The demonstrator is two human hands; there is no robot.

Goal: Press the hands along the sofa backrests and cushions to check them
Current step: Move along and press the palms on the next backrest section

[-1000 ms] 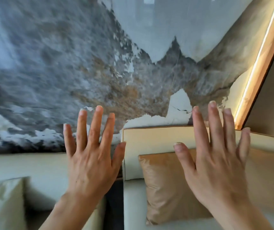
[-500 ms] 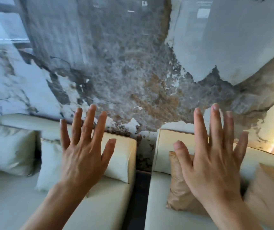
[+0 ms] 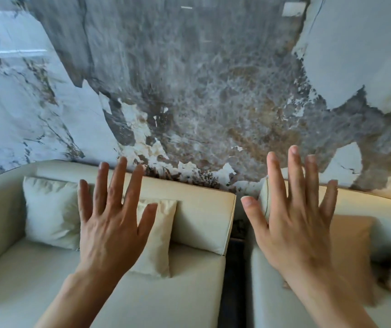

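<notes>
Sofa backrests in cream upholstery, the left section's (image 3: 204,209) and the right section's (image 3: 364,202), run along the foot of the grey-veined marble wall (image 3: 189,91), and over the last second far more of the left section and its two pale cushions (image 3: 50,209) has come into view. Both the left hand (image 3: 111,230) and the right hand (image 3: 296,226) remain raised with fingers spread, apparently touching nothing, so pressing looks not yet begun. A dark gap (image 3: 233,268) splits the sections between the hands, while the seats below lie open.

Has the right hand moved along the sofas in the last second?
Yes. The right hand has shifted left: it covered the tan cushion before and now sits at that sofa's left backrest edge, by the gap.
</notes>
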